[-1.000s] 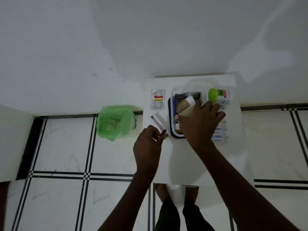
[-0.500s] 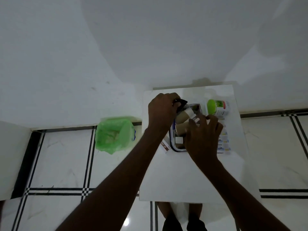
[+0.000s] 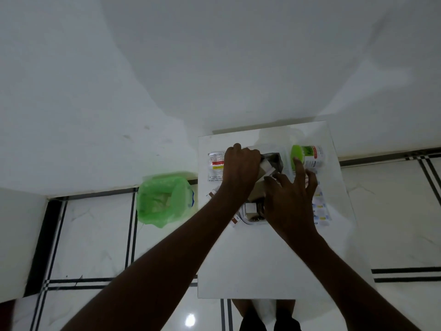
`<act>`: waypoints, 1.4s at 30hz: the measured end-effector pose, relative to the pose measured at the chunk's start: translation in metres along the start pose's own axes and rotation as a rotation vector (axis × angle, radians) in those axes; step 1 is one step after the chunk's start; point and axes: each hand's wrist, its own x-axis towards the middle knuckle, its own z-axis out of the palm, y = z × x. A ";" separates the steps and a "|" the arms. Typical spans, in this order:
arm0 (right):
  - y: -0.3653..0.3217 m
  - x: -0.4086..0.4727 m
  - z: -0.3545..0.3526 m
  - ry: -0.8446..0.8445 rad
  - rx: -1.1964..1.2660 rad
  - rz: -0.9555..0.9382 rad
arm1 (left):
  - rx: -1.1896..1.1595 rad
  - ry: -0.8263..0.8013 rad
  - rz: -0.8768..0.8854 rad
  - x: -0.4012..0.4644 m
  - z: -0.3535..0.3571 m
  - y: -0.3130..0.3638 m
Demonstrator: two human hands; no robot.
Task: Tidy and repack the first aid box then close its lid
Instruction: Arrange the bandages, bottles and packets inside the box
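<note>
First aid box (image 3: 253,217) at mid-table (image 3: 262,259), lid off, mostly hidden under both hands. Left hand (image 3: 241,168) closed on a dark packet (image 3: 274,161) at the far end; right hand (image 3: 290,199) open, fingers spread over the contents. Best pressed flat beside the brown rolls (image 3: 259,189), right hand steadying. Green-capped bottle (image 3: 307,156) and plaster strips (image 3: 321,211) not yet packed.

Both forearms are bare, with no sleeves, watch or rings visible; dark shorts (image 3: 269,321) show at the bottom edge of the frame.
</note>
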 end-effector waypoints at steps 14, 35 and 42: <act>0.005 -0.005 -0.003 -0.011 0.054 -0.017 | -0.039 0.099 -0.036 0.000 0.010 0.001; 0.094 0.082 -0.008 -0.267 0.039 0.034 | -0.566 0.460 -0.041 -0.017 0.028 0.000; 0.092 0.085 -0.044 -0.003 0.133 0.062 | -0.661 0.532 -0.157 -0.042 0.033 -0.016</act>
